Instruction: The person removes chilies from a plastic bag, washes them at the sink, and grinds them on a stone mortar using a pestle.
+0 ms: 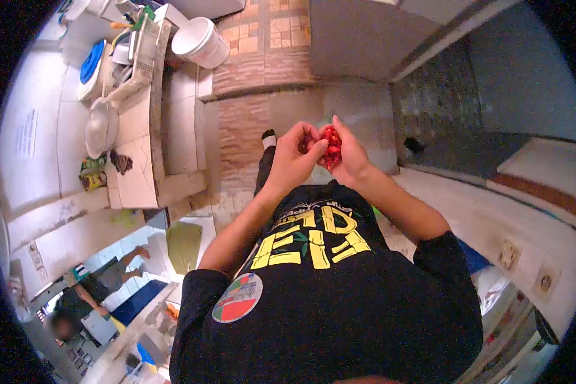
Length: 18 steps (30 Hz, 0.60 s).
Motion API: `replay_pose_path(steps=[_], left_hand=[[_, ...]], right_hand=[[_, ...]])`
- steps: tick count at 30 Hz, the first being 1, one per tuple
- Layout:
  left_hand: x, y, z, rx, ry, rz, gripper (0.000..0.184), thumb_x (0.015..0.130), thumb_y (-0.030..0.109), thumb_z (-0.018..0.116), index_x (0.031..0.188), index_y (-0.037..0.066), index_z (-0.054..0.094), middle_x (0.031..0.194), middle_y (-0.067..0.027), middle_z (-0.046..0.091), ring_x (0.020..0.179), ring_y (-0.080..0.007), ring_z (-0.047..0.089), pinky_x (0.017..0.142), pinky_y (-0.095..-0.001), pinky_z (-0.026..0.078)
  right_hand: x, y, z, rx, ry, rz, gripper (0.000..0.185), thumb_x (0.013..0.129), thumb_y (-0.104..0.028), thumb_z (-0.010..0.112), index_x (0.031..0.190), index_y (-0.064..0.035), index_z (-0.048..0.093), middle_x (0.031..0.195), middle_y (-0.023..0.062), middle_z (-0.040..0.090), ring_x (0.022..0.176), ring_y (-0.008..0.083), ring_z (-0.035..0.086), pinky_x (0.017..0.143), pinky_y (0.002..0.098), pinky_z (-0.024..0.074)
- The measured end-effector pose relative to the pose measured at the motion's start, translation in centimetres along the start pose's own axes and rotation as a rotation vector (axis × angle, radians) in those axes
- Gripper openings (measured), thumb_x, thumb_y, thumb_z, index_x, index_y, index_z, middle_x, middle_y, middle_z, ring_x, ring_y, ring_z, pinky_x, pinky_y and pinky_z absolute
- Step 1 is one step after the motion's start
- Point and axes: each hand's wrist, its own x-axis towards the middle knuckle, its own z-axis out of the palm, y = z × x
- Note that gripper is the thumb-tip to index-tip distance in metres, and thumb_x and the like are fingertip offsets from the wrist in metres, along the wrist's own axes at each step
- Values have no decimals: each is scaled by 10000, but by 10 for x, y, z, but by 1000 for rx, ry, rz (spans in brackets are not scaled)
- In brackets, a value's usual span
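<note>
A small cluster of red glossy pieces [331, 148] lies between my two hands, in front of my black shirt. My right hand [351, 153] cups the cluster from the right, with its thumb extended along it. From the left, my left hand [297, 160] meets it with curled fingers, the thumb and fingertips pressed at its edge. Some dark red shows inside the curl of the left fingers. What exactly the pieces are is too small to tell.
Left, a counter [134, 121] holds a metal bowl [100, 130], a dish rack [134, 67] and a dark clump [121, 162]. A white bucket [200, 42] stands beyond it. At lower left, another person [93, 288] is visible. A wall with sockets [509, 253] is right.
</note>
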Motion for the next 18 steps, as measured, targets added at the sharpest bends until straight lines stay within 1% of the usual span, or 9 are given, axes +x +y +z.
replay_pose_path(steps=[3,5,7,8,9,11,15,17,18], left_hand=[[58,-4,-51,-101,-17,-37,155,814,58,644,793,35,492,641,46,430,599,-32,398,531,-204,371],[103,5,-100,61,-79,18,182,813,99,673,778,74,496,671,9,508,620,-77,490,561,-231,429],[146,-4,-144,170,-141,76,211,811,116,683,755,75,484,664,9,506,612,-80,476,550,-231,421],[166,-16,-159,267,-170,98,242,809,133,694,732,75,471,658,9,503,605,-83,462,539,-231,412],[183,-20,-168,255,-175,90,242,809,133,694,732,75,471,658,9,503,605,-83,462,539,-231,412],[221,-23,-194,193,-174,7,267,771,123,681,711,51,431,598,41,380,583,-57,356,509,-245,357],[299,-6,-252,29,-233,-111,257,807,125,665,709,69,433,625,53,401,593,-45,373,525,-222,352],[332,-11,-264,-274,-247,-236,229,851,128,640,728,83,452,661,66,421,603,-29,386,528,-208,341],[352,-23,-273,-242,-214,-190,215,870,140,624,740,87,461,673,69,424,602,-25,389,525,-206,333]], right_hand=[[65,-14,37,-20,24,-51,394,979,-447,349,881,-125,554,822,50,632,757,161,593,659,294,461],[115,-25,68,-63,-46,-83,397,982,-439,342,877,-118,552,838,60,635,762,164,594,682,294,469],[170,-27,82,-38,21,-61,401,982,-436,344,878,-109,550,831,62,635,726,151,591,625,268,469],[191,-21,91,46,75,-66,385,968,-447,382,820,-145,569,721,-14,607,581,111,531,471,273,409],[206,-25,103,45,90,-64,385,968,-447,382,820,-145,569,721,-14,607,581,111,531,471,273,409],[243,-35,131,68,178,-144,384,968,-444,389,802,-147,569,690,-19,593,544,113,510,437,269,375],[321,-72,166,274,182,-136,360,973,-423,393,849,-117,539,717,37,600,551,101,518,390,223,349],[354,-105,170,310,138,-155,352,971,-423,403,848,-121,536,716,27,572,545,96,490,383,213,332],[369,-120,171,353,96,-143,343,968,-422,413,846,-125,534,715,17,544,538,91,462,377,204,315]])
